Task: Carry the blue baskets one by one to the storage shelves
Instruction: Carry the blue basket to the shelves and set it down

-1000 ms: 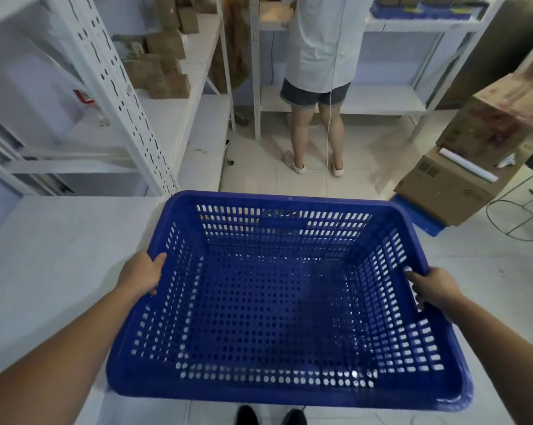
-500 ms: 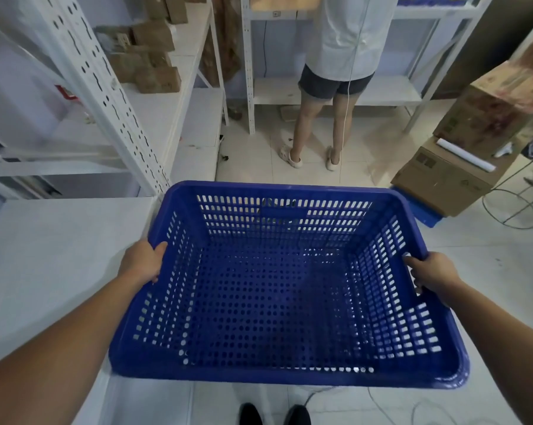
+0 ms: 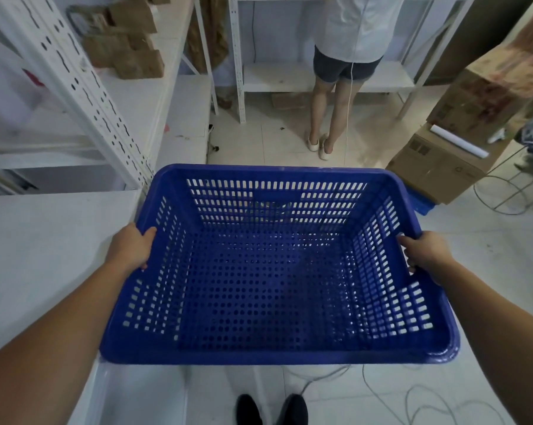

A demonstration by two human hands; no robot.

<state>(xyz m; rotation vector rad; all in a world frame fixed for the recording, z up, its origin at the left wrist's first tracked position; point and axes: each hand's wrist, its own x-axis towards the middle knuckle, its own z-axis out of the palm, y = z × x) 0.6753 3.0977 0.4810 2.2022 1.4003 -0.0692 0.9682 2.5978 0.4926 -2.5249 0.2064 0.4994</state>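
Observation:
An empty blue perforated plastic basket fills the middle of the view, held level above the floor. My left hand grips its left rim, fingers curled over the edge. On the opposite rim my right hand grips the same way. White metal storage shelves stand to the left, with brown cardboard boxes on an upper level.
A person stands ahead facing another white shelf unit. Stacked cardboard boxes sit on a blue pallet at the right. Cables trail across the tiled floor. A white shelf surface lies at my left.
The person ahead and the shelves have slid upward and appear closer; the view has advanced and tilted down. Both hands keep the same grip on the basket rims.

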